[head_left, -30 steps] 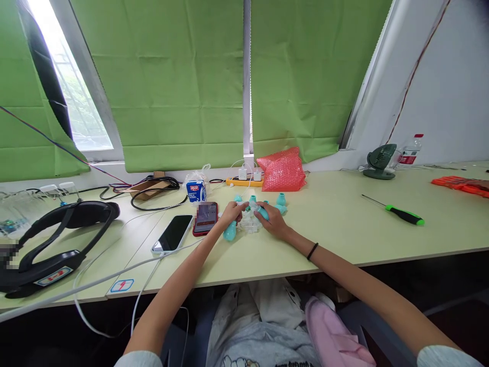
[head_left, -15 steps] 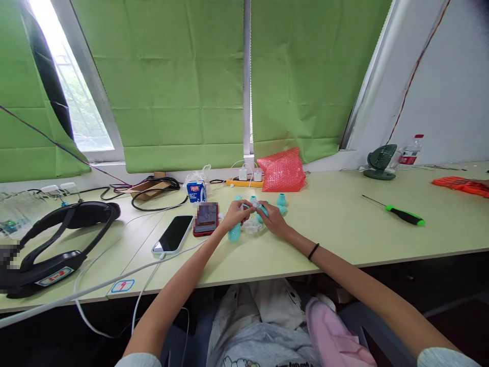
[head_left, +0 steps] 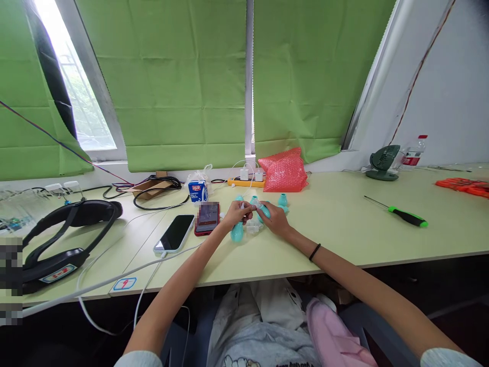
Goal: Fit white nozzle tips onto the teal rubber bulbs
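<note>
My right hand (head_left: 275, 219) is closed round a small turquoise plastic bottle (head_left: 263, 211) with a clear tip pointing left. Close to that tip, my left hand (head_left: 237, 213) pinches its fingers together; a small whitish piece shows there, too small to name. On the table below the left hand lies another turquoise bottle-shaped piece (head_left: 237, 233). Clear plastic parts (head_left: 252, 227) rest between the hands. Several more turquoise pieces stand just behind and right of the hands, among them one upright piece (head_left: 282, 199).
Left of my hands lie a red-framed phone (head_left: 207, 219) and a white-edged phone (head_left: 174, 233) on a cable. A blue carton (head_left: 197, 191) and pink bubble wrap (head_left: 284, 173) sit behind. A black headset (head_left: 72, 239) is far left, a screwdriver (head_left: 407, 216) and fan (head_left: 383, 162) right.
The view has shifted slightly. My right hand has tilted the turquoise bottle a little, showing more of it, and its clear tip sits slightly farther from the left fingertips.
</note>
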